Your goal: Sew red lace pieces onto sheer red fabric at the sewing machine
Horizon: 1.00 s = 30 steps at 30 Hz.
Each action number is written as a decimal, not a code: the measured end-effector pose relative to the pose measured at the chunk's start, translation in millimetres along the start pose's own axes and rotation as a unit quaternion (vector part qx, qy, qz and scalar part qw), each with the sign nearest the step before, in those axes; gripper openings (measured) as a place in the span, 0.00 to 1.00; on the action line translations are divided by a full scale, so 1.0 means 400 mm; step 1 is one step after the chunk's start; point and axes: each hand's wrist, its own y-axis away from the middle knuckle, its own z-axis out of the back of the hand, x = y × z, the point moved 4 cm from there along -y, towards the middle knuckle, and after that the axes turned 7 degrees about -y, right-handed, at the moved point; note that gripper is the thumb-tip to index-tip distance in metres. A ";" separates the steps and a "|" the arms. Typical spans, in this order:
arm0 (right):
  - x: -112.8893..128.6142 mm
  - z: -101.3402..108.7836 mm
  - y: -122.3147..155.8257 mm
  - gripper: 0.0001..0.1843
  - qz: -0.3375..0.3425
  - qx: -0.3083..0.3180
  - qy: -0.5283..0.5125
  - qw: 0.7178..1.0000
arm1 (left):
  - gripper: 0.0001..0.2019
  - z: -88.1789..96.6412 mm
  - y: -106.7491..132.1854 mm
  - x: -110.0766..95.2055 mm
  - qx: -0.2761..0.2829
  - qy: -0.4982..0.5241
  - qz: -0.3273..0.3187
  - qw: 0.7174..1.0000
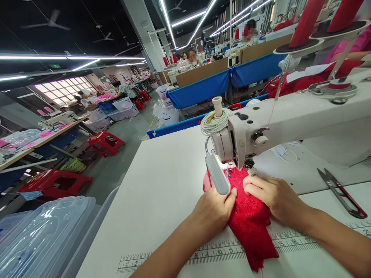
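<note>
Red lace fabric [251, 216] lies under the needle area of a white sewing machine [292, 119] and trails toward the table's front edge. My left hand [216, 208] is closed on the fabric's left side, its thumb on top and its other fingers partly hidden by a grey lamp [217, 173]. On the right side, my right hand [271, 195] grips the same fabric with curled fingers, just below the machine's tension knob. The presser foot [228, 172] sits over the fabric's far end, partly behind the lamp.
Thread snips [343, 193] lie to the right on the white table [150, 185], which has a printed ruler [220, 253] near its front. Red thread cones [307, 25] stand above the machine. Clear plastic bins [49, 231] and red stools [58, 183] are at the left.
</note>
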 end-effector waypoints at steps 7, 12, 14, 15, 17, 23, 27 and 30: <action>-0.001 0.002 -0.001 0.16 -0.007 -0.004 0.015 1.000 | 0.18 0.007 0.012 -0.010 -0.059 -0.019 0.025 0.998; -0.001 0.005 0.000 0.15 -0.007 -0.010 0.012 1.000 | 0.18 -0.004 0.016 -0.017 -0.058 -0.023 0.013 0.998; 0.003 0.010 -0.004 0.15 0.002 -0.010 0.015 1.000 | 0.17 -0.004 0.017 -0.016 -0.073 -0.024 0.016 0.997; 0.005 0.014 -0.008 0.15 0.008 -0.009 0.019 1.000 | 0.17 -0.003 0.017 -0.015 -0.084 -0.024 0.018 0.996; 0.009 0.022 -0.014 0.15 0.020 -0.010 0.028 0.999 | 0.16 -0.001 0.016 -0.014 -0.100 -0.023 0.023 0.994; 0.011 0.028 -0.026 0.17 0.029 -0.019 0.034 0.999 | 0.17 -0.018 0.022 -0.011 -0.074 -0.033 0.023 0.996; 0.004 0.021 -0.028 0.18 0.006 -0.028 0.029 0.999 | 0.19 -0.041 0.030 -0.004 -0.018 -0.025 0.028 0.999; 0.000 0.016 -0.028 0.17 0.000 -0.023 0.019 1.000 | 0.20 -0.050 0.031 0.001 0.016 -0.023 0.029 0.999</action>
